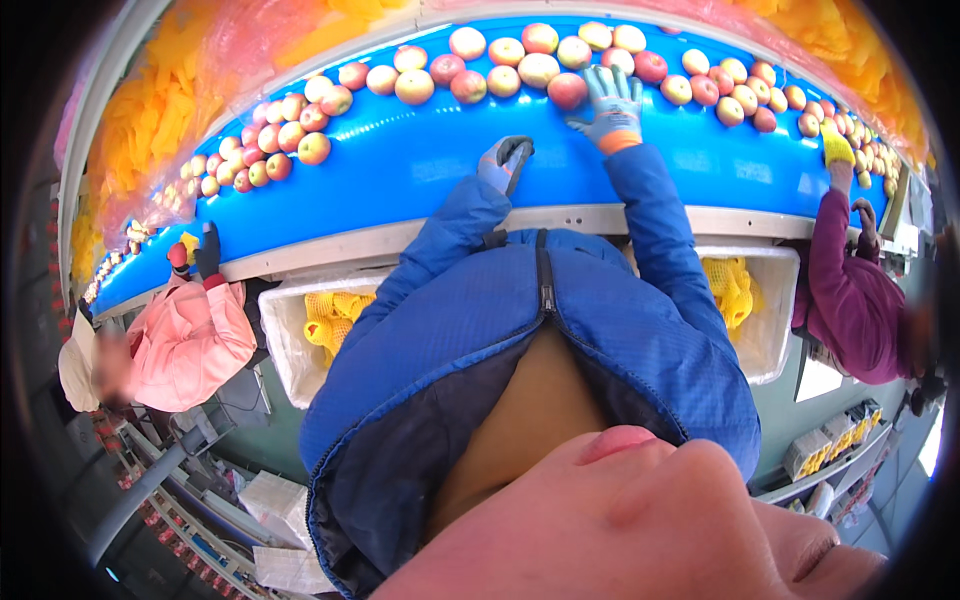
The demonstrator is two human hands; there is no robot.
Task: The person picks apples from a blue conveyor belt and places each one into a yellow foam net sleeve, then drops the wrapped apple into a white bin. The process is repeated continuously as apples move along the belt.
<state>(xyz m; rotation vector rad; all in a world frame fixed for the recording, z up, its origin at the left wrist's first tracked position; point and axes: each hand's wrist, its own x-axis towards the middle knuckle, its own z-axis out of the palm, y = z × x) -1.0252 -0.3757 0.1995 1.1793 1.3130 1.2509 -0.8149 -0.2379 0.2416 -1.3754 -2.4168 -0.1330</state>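
Red and yellow apples lie in a long loose row along the far side of a blue conveyor belt (390, 169). My right hand (615, 105), in a grey-blue glove with an orange cuff, reaches over the belt with its fingers spread. Its fingertips are at the apples, beside a red apple (568, 91); it holds nothing that shows. My left hand (507, 161), in a similar glove with dark fingers, hovers over the near half of the belt with its fingers curled in. Whether something small is inside it cannot be seen.
Yellow foam nets fill a white foam box (281, 337) at the left and another (780, 315) at the right, below the belt's metal edge (735, 221). More nets in plastic lie beyond the belt. A co-worker in pink (187, 345) and one in purple (847, 292) reach over the belt.
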